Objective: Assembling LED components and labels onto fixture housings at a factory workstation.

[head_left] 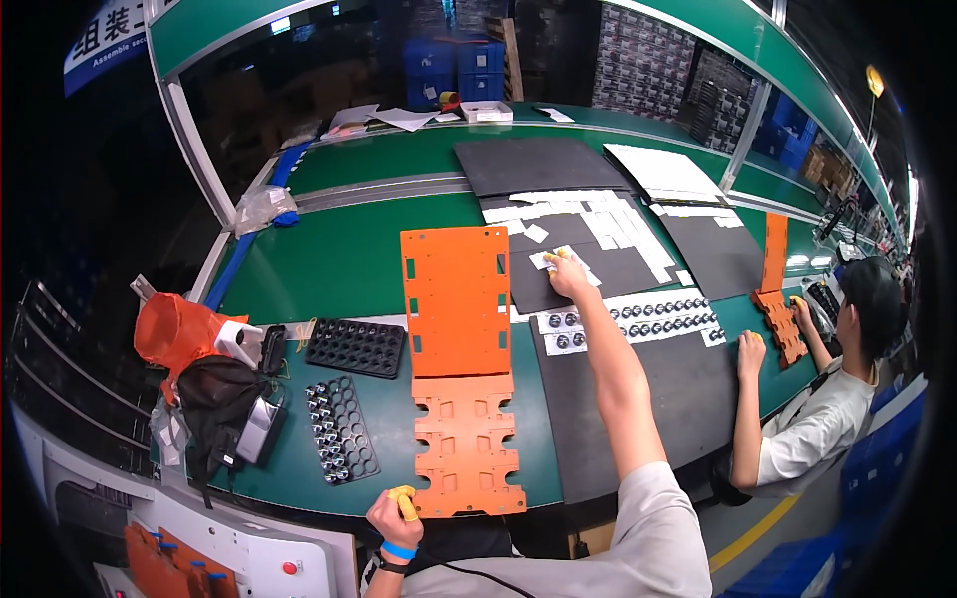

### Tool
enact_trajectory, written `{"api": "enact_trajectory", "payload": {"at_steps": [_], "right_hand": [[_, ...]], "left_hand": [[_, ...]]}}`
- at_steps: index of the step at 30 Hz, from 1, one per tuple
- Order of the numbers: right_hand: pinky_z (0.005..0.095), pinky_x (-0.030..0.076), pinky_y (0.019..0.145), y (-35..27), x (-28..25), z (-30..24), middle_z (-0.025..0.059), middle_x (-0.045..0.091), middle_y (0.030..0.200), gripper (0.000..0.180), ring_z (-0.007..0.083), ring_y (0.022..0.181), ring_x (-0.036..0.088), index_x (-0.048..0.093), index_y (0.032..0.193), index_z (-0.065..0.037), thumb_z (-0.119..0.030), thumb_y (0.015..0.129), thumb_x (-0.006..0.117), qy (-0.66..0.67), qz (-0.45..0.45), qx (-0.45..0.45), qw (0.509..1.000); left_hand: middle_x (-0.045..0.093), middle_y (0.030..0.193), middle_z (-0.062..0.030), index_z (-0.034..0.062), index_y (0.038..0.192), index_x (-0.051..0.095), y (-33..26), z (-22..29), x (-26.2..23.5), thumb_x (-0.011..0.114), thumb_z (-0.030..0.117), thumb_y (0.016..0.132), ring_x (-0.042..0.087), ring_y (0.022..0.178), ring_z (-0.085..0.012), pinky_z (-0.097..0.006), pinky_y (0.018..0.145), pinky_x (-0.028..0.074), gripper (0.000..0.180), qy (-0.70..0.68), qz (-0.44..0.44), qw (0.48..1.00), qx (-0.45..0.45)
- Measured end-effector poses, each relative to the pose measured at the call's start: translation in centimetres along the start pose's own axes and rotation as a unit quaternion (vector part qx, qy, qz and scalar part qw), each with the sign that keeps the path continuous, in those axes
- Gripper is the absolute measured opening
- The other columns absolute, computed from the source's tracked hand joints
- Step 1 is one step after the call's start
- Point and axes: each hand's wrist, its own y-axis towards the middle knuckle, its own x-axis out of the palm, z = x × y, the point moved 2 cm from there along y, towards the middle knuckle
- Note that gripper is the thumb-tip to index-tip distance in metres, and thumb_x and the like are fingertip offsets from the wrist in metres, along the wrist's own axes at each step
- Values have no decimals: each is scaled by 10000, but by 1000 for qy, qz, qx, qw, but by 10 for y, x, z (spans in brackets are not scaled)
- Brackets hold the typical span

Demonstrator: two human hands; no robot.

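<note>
My right hand, its fingertips in yellow covers, reaches over a dark mat and pinches at small white cards; the grip is partly hidden. At the bench's front edge, my left hand is curled closed beside the lower left corner of an orange hinged panel. Whether it holds anything is hidden. The panel lies unfolded, with a flat upper half and a notched, recessed lower half. Left of it, a round-holed tray carries shiny round parts on one side. White strips with dark round parts lie beside my right forearm.
A black tray with many cavities lies left of the panel, near a black bag and an orange bag. White sheets rest on dark boards farther back. At right, a co-worker handles another orange panel.
</note>
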Motion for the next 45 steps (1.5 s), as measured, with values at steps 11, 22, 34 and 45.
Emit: {"api": "enact_trajectory", "payload": {"at_steps": [11,22,34,45], "right_hand": [[543,237,1196,-7,8,-75,209,418,1531,826,347,1450,340,488,1421,8,-602,883,633,-79,7,41,996],[442,594,784,-2,11,-107,201,706,963,135,355,932,705,667,956,-9,-107,872,627,-91,91,-79,988],[319,415,521,-116,-112,-142,141,619,665,244,181,536,549,672,1136,26,-7,940,529,335,349,-44,874],[370,565,673,-232,-122,-148,126,716,828,187,287,741,701,717,1035,-51,-85,853,688,193,233,-251,920]], "left_hand": [[631,710,-146,-6,784,617,1,1,-4,532,158,936,611,616,-327,-385,566,455,239,10,10,1000,14],[513,675,11,-10,1175,656,25,32,-26,577,103,957,418,562,-75,-245,540,340,258,-187,71,972,-120],[621,1209,-126,37,1432,434,128,97,81,456,358,1055,592,1056,-184,-345,929,495,496,-598,-370,615,-358],[658,1048,-104,-26,1265,561,143,61,215,364,306,1054,636,918,-216,-321,834,555,440,-702,-358,428,-442]]}}
